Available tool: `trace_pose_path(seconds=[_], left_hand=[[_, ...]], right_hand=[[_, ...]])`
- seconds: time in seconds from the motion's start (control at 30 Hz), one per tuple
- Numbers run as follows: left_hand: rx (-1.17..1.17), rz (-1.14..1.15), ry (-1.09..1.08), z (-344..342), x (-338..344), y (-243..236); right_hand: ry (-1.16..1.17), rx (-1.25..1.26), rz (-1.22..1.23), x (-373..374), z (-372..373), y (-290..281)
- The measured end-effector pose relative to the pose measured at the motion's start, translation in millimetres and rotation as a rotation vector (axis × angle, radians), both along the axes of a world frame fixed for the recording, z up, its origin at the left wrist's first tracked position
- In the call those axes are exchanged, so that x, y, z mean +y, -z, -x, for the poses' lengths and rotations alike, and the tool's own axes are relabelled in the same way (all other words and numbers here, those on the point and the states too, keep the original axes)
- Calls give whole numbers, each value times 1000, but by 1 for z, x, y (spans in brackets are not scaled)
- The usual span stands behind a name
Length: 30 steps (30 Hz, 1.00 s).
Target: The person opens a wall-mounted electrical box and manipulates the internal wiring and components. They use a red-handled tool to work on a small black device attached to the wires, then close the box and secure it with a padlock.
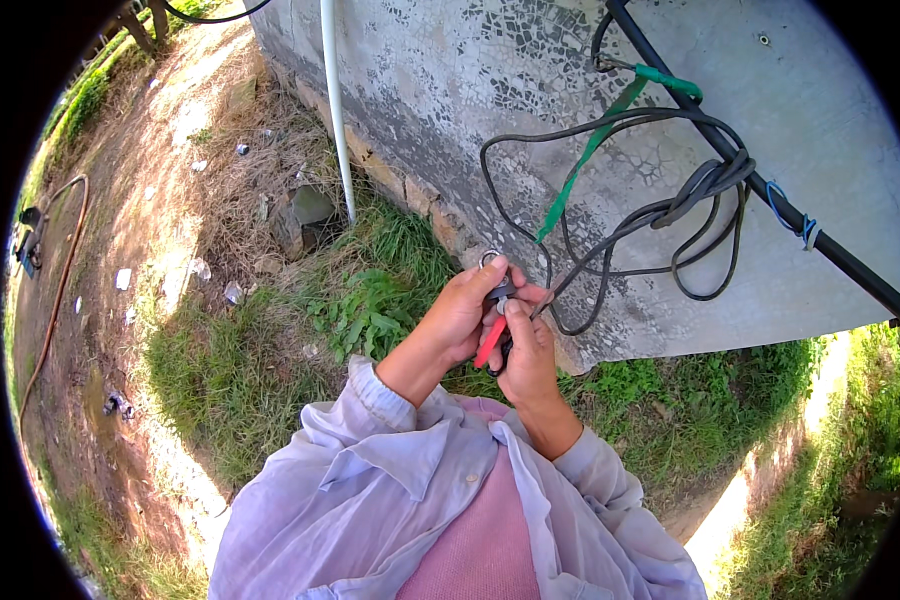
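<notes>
Both hands meet in front of my chest, close to the wall's lower corner. My left hand (462, 312) is closed around a small dark fitting (500, 291) with a shiny round end at the thumb. Just right of it, my right hand (528, 358) is closed on a hand tool with a red handle (489, 342) and a black one, which looks like pliers. Fingers cover much of the tool and its jaws. A dark cable (588, 262) runs down to my fingertips from a loose bundle; whether it joins the fitting is hidden.
A black pole (840, 258) slants across the weathered wall (440, 90), carrying the coiled cable, a green strip (582, 170) and a blue tie (792, 215). A white pipe (336, 110) stands left. Grass, a stone (312, 205), litter and a brown hose (58, 290) lie below.
</notes>
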<state>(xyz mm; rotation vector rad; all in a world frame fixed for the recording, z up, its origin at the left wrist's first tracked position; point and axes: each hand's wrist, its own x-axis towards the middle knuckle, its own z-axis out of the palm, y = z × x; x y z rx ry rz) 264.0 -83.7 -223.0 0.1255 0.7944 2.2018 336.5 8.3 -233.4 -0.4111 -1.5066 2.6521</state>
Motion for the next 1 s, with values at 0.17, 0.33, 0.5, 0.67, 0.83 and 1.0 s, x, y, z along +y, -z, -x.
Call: trace_pose_path(seconds=[0.17,0.33,0.5,0.67,0.83,1.0], left_hand=[[35,57,-25,-1,-1,2],[118,43,-61,-2,2,-1],[94,44,-115,-7,4,-4],[41,69,-55,-4,-4,-5],[126,64,-61,-2,-6,0],[107,47,-51,0,-10,4]], right_hand=[[14,-44,76,-4,0,-10],[61,106,-478,-6,-3,-13],[86,154,-533,-8,-2,-8],[32,14,-198,-9,-4,-16],[61,65,-425,-13,-3,-16],[24,63,-426,-13,-2,-13]])
